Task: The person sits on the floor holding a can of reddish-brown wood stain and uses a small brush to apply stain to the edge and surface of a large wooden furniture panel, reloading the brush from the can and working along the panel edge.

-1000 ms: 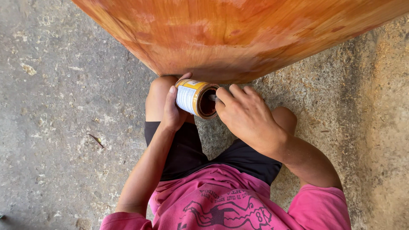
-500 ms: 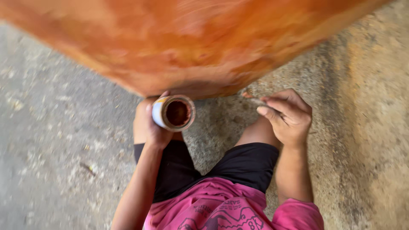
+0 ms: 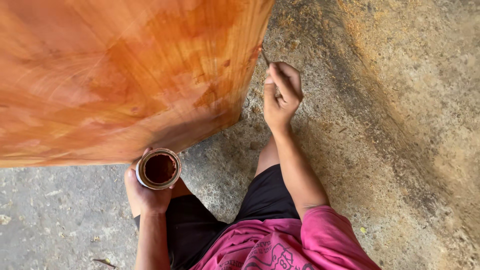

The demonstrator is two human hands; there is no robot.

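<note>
Shirt, pink (image 3: 295, 245), black shorts (image 3: 220, 220) nearest | left hand (image 3: 145, 192) wraps fingers round open tin (image 3: 160, 169) of dark red-brown stain, upright so nothing spills, by the knee | right hand (image 3: 281, 97) farther out, fingers pinching thin brush handle (image 3: 265, 57) at edge of stained orange wood panel (image 3: 125, 75) | concrete floor (image 3: 400, 150) beyond

Big orange wood panel (image 3: 120, 75) filled upper left, blocked all passage there. Its right edge ran just beside right hand (image 3: 281, 97) w/ thin brush (image 3: 265, 57); barely any gap btwn. Left hand (image 3: 147, 192) w/ open tin (image 3: 160, 169) sat tight under panel's lower edge. Knees, black shorts (image 3: 270, 197) closed off middle. Concrete floor (image 3: 400, 125) lay open to right, also lower left.
</note>
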